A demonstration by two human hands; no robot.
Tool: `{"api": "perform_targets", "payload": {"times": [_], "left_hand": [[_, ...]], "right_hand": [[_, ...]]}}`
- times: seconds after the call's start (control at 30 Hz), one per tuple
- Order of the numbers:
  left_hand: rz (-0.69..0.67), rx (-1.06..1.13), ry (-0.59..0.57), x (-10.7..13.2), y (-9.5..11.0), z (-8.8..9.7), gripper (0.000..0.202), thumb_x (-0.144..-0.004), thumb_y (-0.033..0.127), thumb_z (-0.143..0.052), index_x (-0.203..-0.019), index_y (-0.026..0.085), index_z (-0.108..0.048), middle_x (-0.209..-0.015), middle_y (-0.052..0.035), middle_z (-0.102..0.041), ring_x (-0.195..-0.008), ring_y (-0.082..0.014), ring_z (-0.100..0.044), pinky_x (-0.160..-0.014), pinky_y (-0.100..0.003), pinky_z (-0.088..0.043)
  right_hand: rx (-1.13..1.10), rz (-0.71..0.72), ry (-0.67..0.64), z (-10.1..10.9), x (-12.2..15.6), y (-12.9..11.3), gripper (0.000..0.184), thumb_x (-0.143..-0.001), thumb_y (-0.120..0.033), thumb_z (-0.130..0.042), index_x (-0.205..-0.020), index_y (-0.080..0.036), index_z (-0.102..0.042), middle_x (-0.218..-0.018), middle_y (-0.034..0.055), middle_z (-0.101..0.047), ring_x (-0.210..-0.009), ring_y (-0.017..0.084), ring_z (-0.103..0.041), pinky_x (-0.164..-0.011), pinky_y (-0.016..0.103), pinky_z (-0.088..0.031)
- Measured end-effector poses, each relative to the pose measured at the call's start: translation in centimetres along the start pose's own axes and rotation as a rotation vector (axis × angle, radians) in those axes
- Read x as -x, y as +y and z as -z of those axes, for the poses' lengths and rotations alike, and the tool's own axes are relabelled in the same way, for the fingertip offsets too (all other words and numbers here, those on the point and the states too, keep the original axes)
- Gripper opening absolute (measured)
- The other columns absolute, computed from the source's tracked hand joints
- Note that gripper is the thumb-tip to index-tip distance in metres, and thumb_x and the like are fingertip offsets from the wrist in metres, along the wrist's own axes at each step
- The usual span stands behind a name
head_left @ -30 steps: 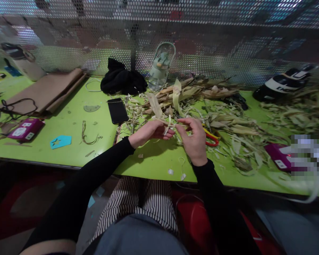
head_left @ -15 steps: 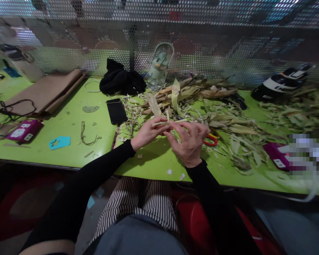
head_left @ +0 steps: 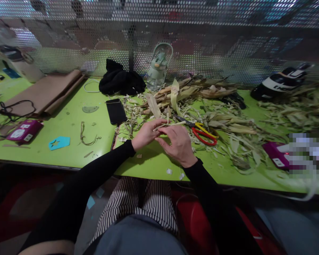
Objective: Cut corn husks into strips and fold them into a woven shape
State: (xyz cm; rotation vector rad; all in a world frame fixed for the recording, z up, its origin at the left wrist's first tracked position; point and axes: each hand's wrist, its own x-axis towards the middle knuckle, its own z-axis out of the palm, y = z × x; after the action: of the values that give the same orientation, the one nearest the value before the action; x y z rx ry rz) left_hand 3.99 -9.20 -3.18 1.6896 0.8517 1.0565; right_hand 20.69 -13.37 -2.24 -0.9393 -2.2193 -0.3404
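My left hand (head_left: pixel 146 134) and my right hand (head_left: pixel 178 142) meet over the front of the green table. Between them is a thin pale strip of corn husk (head_left: pixel 175 124), pinched by the fingers of both hands. One end of the strip sticks out to the right above my right hand; a short piece stands up near the fingertips. Just right of my right hand lie scissors (head_left: pixel 205 136) with red and yellow handles, their blades pointing to the far left. Beyond my hands is a heap of dry corn husks (head_left: pixel 186 92).
At the back stand a green bottle (head_left: pixel 157 72) and a crumpled black cloth (head_left: pixel 122 82). A phone (head_left: pixel 116 111) lies left of the husks. Farther left are brown folded paper (head_left: pixel 42 92), a purple box (head_left: pixel 25 131) and a blue tag (head_left: pixel 59 142). A black bottle (head_left: pixel 279 83) leans at right.
My right hand has moved left and closed in beside my left hand, uncovering more of the scissors. The strip's right end now shows above my right hand.
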Motion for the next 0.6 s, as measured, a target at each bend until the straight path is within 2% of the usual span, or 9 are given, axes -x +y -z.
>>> {"api": "perform_targets", "payload": {"times": [0.07,0.2,0.27,0.33,0.4,0.47,0.6], "left_hand": [[-0.013,-0.032,-0.031,0.0,0.0,0.2,0.044,-0.087,0.006,-0.058,-0.130,0.013,-0.063,-0.134,-0.0160,-0.067,-0.123,-0.0254,-0.065,-0.110,-0.046,-0.050],[-0.042,-0.046,-0.097,0.3,0.3,0.2,0.067,-0.081,-0.001,-0.048,-0.145,0.017,-0.052,-0.150,-0.0138,-0.056,-0.137,-0.0267,-0.056,-0.118,-0.048,-0.042],[-0.055,-0.018,-0.159,0.5,0.4,0.1,0.072,-0.078,-0.001,-0.048,-0.148,0.019,-0.048,-0.156,-0.0121,-0.050,-0.143,-0.0267,-0.049,-0.123,-0.047,-0.036],[-0.045,0.047,-0.199,0.5,0.5,-0.1,0.073,-0.077,0.001,-0.050,-0.148,0.020,-0.048,-0.159,-0.0108,-0.046,-0.148,-0.0263,-0.043,-0.126,-0.046,-0.029],[-0.012,0.163,-0.200,0.5,0.7,-0.3,0.068,-0.078,0.003,-0.051,-0.144,0.020,-0.051,-0.158,-0.0102,-0.047,-0.149,-0.0259,-0.041,-0.126,-0.045,-0.029],[0.029,0.304,-0.165,0.4,1.2,-0.4,0.057,-0.082,0.007,-0.052,-0.138,0.019,-0.055,-0.151,-0.0111,-0.054,-0.142,-0.0258,-0.050,-0.121,-0.044,-0.036],[0.130,0.446,-0.015,0.3,2.3,-0.4,0.029,-0.093,0.025,-0.057,-0.121,0.016,-0.060,-0.126,-0.0116,-0.069,-0.111,-0.0193,-0.067,-0.101,-0.037,-0.052]], "right_hand": [[-0.023,-0.018,-0.023,0.0,0.0,-0.1,0.035,-0.101,-0.043,-0.052,-0.123,-0.017,-0.061,-0.093,0.0076,-0.071,-0.087,0.024,-0.060,-0.077,0.038,-0.041],[0.021,-0.085,0.003,-0.1,0.1,0.1,0.037,-0.103,-0.026,-0.043,-0.138,-0.019,-0.050,-0.086,0.0047,-0.068,-0.078,0.021,-0.060,-0.073,0.036,-0.044],[0.046,-0.127,0.066,-0.3,0.1,0.2,0.035,-0.102,-0.024,-0.045,-0.136,-0.021,-0.052,-0.085,0.0046,-0.068,-0.077,0.021,-0.061,-0.072,0.036,-0.046],[0.070,-0.120,0.137,-0.4,0.2,0.4,0.025,-0.100,-0.024,-0.050,-0.124,-0.022,-0.058,-0.084,0.0048,-0.068,-0.077,0.022,-0.062,-0.071,0.035,-0.047],[0.072,-0.089,0.200,-0.3,0.3,0.6,0.014,-0.099,-0.023,-0.053,-0.110,-0.023,-0.061,-0.084,0.0049,-0.069,-0.078,0.021,-0.063,-0.071,0.035,-0.048],[0.031,-0.111,0.251,-0.1,0.3,0.7,0.009,-0.098,-0.020,-0.053,-0.104,-0.023,-0.059,-0.087,0.0052,-0.069,-0.080,0.021,-0.063,-0.070,0.034,-0.048],[-0.077,-0.248,0.305,0.2,0.2,0.6,0.007,-0.096,-0.018,-0.053,-0.099,-0.023,-0.057,-0.088,0.0041,-0.068,-0.075,0.018,-0.063,-0.064,0.032,-0.049]]}}
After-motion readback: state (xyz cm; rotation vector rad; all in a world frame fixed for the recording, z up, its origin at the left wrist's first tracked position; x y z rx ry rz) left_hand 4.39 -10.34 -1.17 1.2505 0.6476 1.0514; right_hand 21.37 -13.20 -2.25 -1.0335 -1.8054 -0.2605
